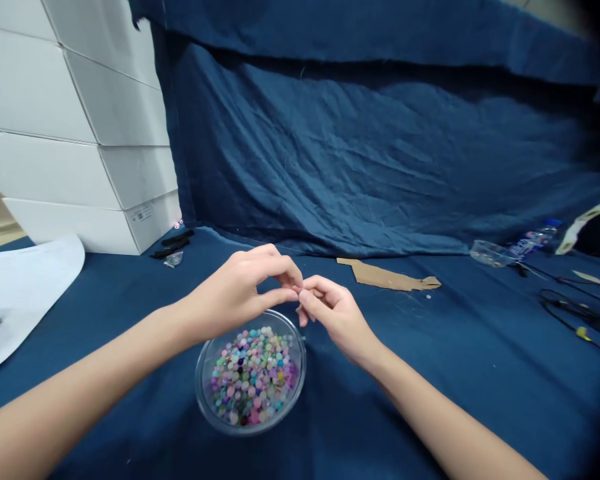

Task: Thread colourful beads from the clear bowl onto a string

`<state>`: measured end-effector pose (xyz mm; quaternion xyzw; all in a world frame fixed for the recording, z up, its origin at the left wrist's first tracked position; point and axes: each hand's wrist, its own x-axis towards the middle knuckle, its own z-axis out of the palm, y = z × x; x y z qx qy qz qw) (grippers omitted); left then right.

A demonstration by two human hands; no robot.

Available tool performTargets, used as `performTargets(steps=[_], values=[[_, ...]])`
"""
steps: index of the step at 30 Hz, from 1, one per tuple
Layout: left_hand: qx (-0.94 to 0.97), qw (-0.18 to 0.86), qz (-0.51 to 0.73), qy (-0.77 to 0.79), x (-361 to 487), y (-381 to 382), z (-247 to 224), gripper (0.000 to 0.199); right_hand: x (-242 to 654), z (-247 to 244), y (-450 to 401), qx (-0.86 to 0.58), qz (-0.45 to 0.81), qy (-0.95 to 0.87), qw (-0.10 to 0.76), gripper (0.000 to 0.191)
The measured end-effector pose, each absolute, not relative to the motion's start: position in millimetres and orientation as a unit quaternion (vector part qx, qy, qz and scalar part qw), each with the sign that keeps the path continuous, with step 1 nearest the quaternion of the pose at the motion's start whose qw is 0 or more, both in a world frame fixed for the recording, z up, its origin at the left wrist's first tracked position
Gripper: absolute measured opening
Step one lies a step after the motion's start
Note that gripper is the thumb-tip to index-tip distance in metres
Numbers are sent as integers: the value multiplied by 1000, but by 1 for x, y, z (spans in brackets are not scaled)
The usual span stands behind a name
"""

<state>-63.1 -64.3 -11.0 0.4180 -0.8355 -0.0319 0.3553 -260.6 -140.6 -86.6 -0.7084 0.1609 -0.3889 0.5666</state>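
Note:
My left hand (247, 283) reaches over the far rim of a clear round bowl (201, 383), its thumb and forefinger pinched together. My right hand (339, 317) meets it fingertip to fingertip, just beyond the bowl's far right rim, also in a pinch. Whatever lies between the fingertips is too small and too covered to name. Below the hands, many small round beads (253, 380) in pink, purple, green, blue and white fill the bowl.
White boxes (87, 167) are stacked at the left, near a white sheet (35, 293). Torn brown cardboard (385, 276) lies behind the hands. On the right are a clear plastic container (491, 253), a bottle (535, 239) and dark cables (565, 303). Blue cloth (330, 153) hangs behind.

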Motion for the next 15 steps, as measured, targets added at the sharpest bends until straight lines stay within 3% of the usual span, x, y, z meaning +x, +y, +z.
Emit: performTargets(steps=[4, 9, 15], values=[[442, 262, -39, -857, -54, -57, -2, 8, -264, -85, -140, -742, -378, 174, 525, 18], [489, 194, -92, -845, -48, -55, -9, 8, -264, -85, -134, -846, -370, 167, 347, 9], [470, 57, -130, -871, -48, -61, -35, 9, -258, -100, -132, -780, -444, 227, 378, 14]])
